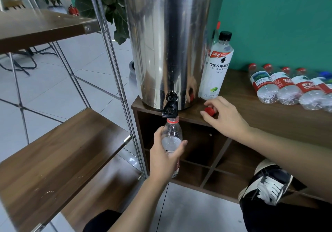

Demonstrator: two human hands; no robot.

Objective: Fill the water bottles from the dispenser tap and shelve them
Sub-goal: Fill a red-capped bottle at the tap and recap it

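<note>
My left hand (164, 158) grips a clear plastic bottle (172, 134) upright, its open mouth right under the black tap (170, 105) of the steel dispenser (168, 39). The bottle has a red neck ring and looks partly filled. My right hand (224, 116) rests on the cabinet top and pinches a red cap (209, 110) between thumb and fingers. Several red-capped bottles (287, 86) lie on their sides at the right of the cabinet top.
A tall white drink bottle (216, 66) with a black cap stands right of the dispenser. The wooden cabinet (269, 105) has cubbyholes below. A metal rack with wooden shelves (53, 152) stands at the left. My shoe (269, 185) is at the lower right.
</note>
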